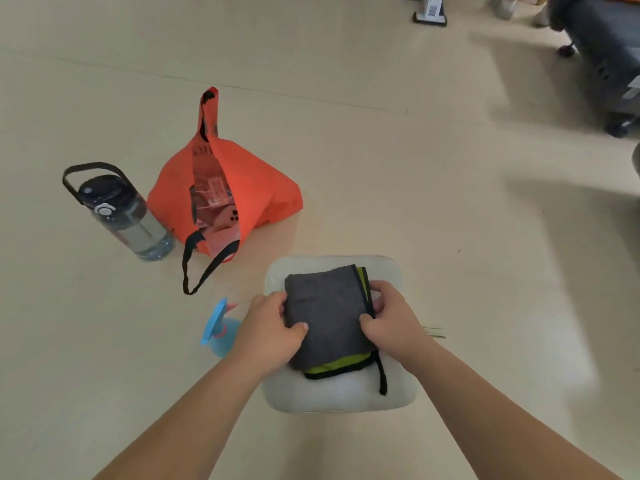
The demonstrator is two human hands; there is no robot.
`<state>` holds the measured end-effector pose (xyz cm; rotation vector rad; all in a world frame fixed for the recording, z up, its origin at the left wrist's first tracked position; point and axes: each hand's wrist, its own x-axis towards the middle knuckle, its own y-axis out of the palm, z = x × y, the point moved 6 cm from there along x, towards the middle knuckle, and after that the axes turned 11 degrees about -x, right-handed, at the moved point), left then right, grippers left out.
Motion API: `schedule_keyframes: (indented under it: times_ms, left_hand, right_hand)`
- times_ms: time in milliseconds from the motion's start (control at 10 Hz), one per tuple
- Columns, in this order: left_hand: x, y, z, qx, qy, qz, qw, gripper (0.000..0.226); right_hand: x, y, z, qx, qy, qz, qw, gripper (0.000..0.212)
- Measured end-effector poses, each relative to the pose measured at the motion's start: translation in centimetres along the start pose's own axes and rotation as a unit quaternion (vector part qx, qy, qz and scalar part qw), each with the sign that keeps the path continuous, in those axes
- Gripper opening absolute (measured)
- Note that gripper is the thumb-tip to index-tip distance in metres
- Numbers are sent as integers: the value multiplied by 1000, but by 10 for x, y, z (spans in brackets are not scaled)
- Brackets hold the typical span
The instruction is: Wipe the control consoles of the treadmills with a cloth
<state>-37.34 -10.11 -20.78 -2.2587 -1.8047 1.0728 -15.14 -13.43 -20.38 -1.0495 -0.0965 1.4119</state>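
Observation:
A folded grey cloth [329, 306] with a lime-green layer and black trim lies on a pale square cushion [341, 398] low in the middle of the head view. My left hand [272, 329] grips the cloth's left edge, thumb on top. My right hand [389, 318] pinches its right edge at the black trim. A black loop hangs from the cloth's near right corner. No treadmill console is in sight; only a dark machine base [602, 53] shows at the top right.
A blue spray bottle [218, 329] lies on the floor just left of my left hand. Farther left stand an orange tote bag [235, 188] and a clear water bottle [121, 213]. Someone's feet show at the top edge.

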Motion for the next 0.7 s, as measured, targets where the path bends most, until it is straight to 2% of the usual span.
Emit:
schedule_keyframes:
  times_ms: [100,200,400,600,700]
  left_hand:
    - [4,1,0,10,17,-2,1000,49]
    - [4,4,0,27,42,-10,999,46]
    - [11,8,-16,22,103,-20,994,46]
    - [10,5,-14,25,34,-2,999,42]
    - [9,2,-21,43,38,-16,998,45]
  right_hand:
    - [2,5,-2,-6,-4,3,1000,60]
    - [1,3,-3,-5,-16,6,1000,58]
    - [15,-10,-9,-25,-3,40,999,41]
    - [5,-25,-4,-96,-5,1,995,59]
    - [1,-36,16,-145,-43,-18,988,53]
